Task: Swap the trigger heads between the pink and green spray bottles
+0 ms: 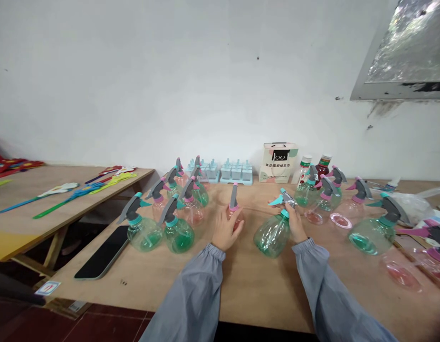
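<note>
My left hand (226,229) is wrapped round the body of a pink spray bottle with a grey trigger head (234,195), which stands upright on the table. Most of that bottle's body is hidden behind my fingers. My right hand (295,224) grips a green spray bottle (272,235) at its neck and grey-and-turquoise head, and the bottle leans to one side. To the left of my hands stand several pink and green spray bottles, among them a green one (179,235) close to my left sleeve. More of them are on the right, including a green bottle (371,236).
A black phone (102,254) lies at the table's left edge. Along the wall are light-blue ice-pop moulds (236,172), a paper bag (278,164) and a dark red bottle (323,166). Flower-shaped sticks (68,192) lie on a second table, left.
</note>
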### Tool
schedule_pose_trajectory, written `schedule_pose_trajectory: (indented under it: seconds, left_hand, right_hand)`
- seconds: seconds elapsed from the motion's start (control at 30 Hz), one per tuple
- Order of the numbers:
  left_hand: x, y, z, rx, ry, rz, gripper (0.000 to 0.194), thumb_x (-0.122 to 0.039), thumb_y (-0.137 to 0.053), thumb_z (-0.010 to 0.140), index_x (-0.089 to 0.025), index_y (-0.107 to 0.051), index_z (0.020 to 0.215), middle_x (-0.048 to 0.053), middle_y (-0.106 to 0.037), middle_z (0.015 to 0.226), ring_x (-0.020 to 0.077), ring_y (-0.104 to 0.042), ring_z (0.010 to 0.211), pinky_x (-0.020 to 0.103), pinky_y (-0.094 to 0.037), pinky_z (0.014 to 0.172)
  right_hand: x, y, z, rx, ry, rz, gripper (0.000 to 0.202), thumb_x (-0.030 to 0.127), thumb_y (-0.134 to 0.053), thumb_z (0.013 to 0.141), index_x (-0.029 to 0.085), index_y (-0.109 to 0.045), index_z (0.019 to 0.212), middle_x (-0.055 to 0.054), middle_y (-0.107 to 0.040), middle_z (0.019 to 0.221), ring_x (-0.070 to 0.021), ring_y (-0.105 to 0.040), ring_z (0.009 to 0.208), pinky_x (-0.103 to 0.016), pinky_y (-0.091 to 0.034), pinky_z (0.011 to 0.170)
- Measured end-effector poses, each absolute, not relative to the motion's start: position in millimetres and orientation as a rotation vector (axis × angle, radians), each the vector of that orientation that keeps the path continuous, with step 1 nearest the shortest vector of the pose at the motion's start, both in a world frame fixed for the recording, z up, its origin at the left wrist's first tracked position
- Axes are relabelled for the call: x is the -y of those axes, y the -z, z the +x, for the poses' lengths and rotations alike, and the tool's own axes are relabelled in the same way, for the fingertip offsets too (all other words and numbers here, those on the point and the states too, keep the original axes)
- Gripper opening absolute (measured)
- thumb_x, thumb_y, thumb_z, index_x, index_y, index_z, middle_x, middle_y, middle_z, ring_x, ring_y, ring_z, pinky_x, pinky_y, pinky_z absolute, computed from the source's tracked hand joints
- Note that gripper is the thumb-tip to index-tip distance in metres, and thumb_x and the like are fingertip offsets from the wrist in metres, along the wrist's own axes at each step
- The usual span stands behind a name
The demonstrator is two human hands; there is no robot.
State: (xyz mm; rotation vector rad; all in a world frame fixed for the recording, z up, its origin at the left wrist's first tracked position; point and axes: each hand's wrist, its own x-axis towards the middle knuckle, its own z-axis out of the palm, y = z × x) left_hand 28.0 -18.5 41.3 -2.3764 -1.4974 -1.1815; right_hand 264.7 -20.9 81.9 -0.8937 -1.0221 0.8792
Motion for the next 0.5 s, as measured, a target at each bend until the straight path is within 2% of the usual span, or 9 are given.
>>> schedule_pose_trajectory:
  seconds: [0.13, 0.27, 0.4, 0.5]
  left_hand:
    - [19, -42, 28, 1.494, 1.196, -2.389, 0.046, -0.038, -0.052, 0.093, -0.031, -0.054, 0.138, 0.014, -0.044, 0.14, 0.031, -0.045, 0.131, 0.046, -0.043, 0.105]
    - [20, -44, 28, 1.485, 1.19, -2.384, 0.046, -0.037, -0.052, 0.093, -0.03, -0.054, 0.138, 0.014, -0.043, 0.139, 0.0307, -0.046, 0.129, 0.046, -0.042, 0.105]
    - [21, -45, 28, 1.468, 1.179, -2.384, 0.046, -0.037, -0.052, 0.093, -0.029, -0.054, 0.138, 0.015, -0.041, 0.14, 0.0314, -0.045, 0.129, 0.046, -0.042, 0.105]
    - [21, -45, 27, 1.459, 1.176, -2.384, 0.046, -0.036, -0.052, 0.094, -0.029, -0.054, 0.139, 0.015, -0.041, 0.14, 0.0316, -0.046, 0.128, 0.046, -0.042, 0.105]
  right_hand:
    - [42, -83, 287, 1.101, -0.756, -0.927, 0.049, 0.063, -0.069, 0.075, 0.024, -0.071, 0.104, -0.007, -0.076, 0.089, -0.0284, -0.071, 0.096, -0.046, -0.054, 0.092]
    - [70, -77, 334, 1.047, -0.297, -1.083, 0.054, 0.06, -0.072, 0.074, 0.024, -0.066, 0.113, -0.006, -0.073, 0.102, -0.0253, -0.068, 0.098, -0.048, -0.051, 0.097]
    - [87, -66, 386, 0.968, -0.056, -1.178, 0.056, 0.061, -0.073, 0.071, 0.023, -0.068, 0.111, -0.006, -0.071, 0.102, -0.0251, -0.067, 0.097, -0.051, -0.048, 0.1]
    - [88, -62, 415, 0.892, 0.034, -1.202, 0.057, 0.059, -0.075, 0.069, 0.021, -0.07, 0.112, -0.01, -0.072, 0.108, -0.0274, -0.068, 0.102, -0.05, -0.046, 0.102]
